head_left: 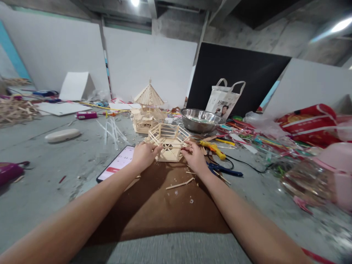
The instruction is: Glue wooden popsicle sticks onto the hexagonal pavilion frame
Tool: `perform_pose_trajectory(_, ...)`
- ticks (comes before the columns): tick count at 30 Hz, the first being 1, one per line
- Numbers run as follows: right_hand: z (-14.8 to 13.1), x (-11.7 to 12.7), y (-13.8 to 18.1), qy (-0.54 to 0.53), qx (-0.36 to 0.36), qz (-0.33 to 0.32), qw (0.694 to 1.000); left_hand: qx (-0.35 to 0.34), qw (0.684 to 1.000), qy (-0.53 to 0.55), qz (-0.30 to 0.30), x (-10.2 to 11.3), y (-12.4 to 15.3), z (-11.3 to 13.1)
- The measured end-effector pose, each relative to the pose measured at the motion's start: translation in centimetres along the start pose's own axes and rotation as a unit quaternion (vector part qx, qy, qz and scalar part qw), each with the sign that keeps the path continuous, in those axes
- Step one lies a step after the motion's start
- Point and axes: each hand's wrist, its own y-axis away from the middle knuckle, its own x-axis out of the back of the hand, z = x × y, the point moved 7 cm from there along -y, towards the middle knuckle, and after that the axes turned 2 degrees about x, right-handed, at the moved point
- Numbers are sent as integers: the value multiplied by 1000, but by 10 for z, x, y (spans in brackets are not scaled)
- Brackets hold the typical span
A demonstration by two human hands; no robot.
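Observation:
A small six-sided frame of pale wooden sticks (168,154), with railings and a flat floor, stands at the far end of a brown sheet (165,216). My left hand (146,154) is closed on its left side, fingertips against the sticks. At its right side my right hand (194,157) pinches the edge; the fingers partly cover what they grip. Just behind is a wooden stick pavilion (149,96) with a pointed roof. Loose sticks (180,184) lie on the brown sheet between my forearms.
Left of my hand lies a lit phone (115,165). To the right are a yellow glue gun (213,148), blue-handled pliers (225,169) and a pink-lidded bottle (310,176). A metal bowl (202,123) and a white bag (224,99) stand behind. A white oval case (62,135) sits left.

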Motion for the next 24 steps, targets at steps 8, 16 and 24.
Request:
perform_pose_trajectory(8,4,-2,-2,-43,-11,18,999,3,999,-3,31,-3,3,0)
perform_pose_trajectory(16,3,-8,-4,1,20,-25,999,20,999,-1,26,-1,5,3)
perform_pose_trajectory(24,-1,-9,-3,25,57,-27,998,49,999,2,12,1,6,1)
